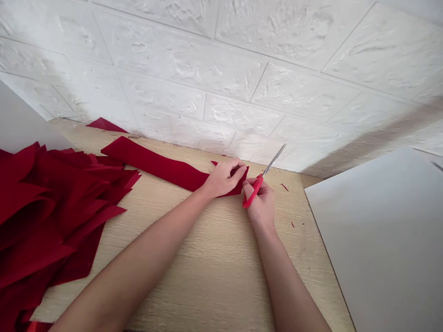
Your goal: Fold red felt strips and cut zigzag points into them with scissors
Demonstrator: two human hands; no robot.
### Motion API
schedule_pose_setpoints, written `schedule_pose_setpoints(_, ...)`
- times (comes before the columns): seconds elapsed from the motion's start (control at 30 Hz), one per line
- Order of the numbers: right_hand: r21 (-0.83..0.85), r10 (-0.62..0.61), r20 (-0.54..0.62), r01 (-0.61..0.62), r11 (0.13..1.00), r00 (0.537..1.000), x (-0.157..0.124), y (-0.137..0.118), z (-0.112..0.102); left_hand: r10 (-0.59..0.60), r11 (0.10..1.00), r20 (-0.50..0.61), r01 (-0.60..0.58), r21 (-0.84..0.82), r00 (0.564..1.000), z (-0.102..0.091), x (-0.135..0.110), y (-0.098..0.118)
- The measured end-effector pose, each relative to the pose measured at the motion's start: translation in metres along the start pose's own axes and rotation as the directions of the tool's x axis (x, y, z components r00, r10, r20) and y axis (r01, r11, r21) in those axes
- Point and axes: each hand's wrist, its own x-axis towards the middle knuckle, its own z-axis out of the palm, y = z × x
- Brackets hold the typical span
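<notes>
A long strip of dark red fabric lies across the wooden tabletop, its right end under my hands. My left hand is closed on that end, thumb and fingers pinching near the upper edge. Close by on the right, my right hand is wrapped round red-handled scissors. Their metal blades point up and to the right, away from the fabric, and look closed. The fingertips of my right hand are at the strip's right corner; whether they grip it I cannot tell.
A big heap of red fabric pieces covers the table's left side. One more red piece rests by the white brick-patterned wall. Small red scraps lie right of my hand. A white panel stands at the right.
</notes>
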Motion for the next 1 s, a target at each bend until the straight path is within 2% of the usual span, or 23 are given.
schedule_pose_setpoints(0.33, -0.006, 0.001, 0.02, -0.001, 1.0, 1.0, 0.002, 0.002, -0.001, 0.028, 1.0, 0.008, -0.028, -0.009, 1.0, 0.0, 0.0, 0.001)
schedule_pose_setpoints(0.5, -0.024, 0.059, 0.136, -0.056, 0.998, 0.989, 0.0, -0.005, -0.01, 0.009, 1.0, -0.026, -0.009, 0.009, 1.0, -0.001, 0.0, 0.0)
schedule_pose_setpoints(0.63, -0.121, 0.115, 0.232, -0.089, 0.989, 0.966, -0.01, -0.014, -0.014, 0.03, 0.999, -0.101, -0.026, 0.047, 0.994, -0.009, 0.006, 0.015)
schedule_pose_setpoints(0.8, -0.184, 0.033, 0.286, 0.021, 0.983, 0.958, -0.019, -0.017, -0.01, 0.018, 0.998, -0.118, -0.011, 0.057, 0.993, -0.02, 0.017, 0.042)
schedule_pose_setpoints(1.0, -0.198, 0.025, 0.312, 0.039, 0.979, 0.95, -0.019, -0.017, -0.01, -0.014, 1.0, -0.135, 0.018, 0.023, 0.991, -0.022, 0.02, 0.047)
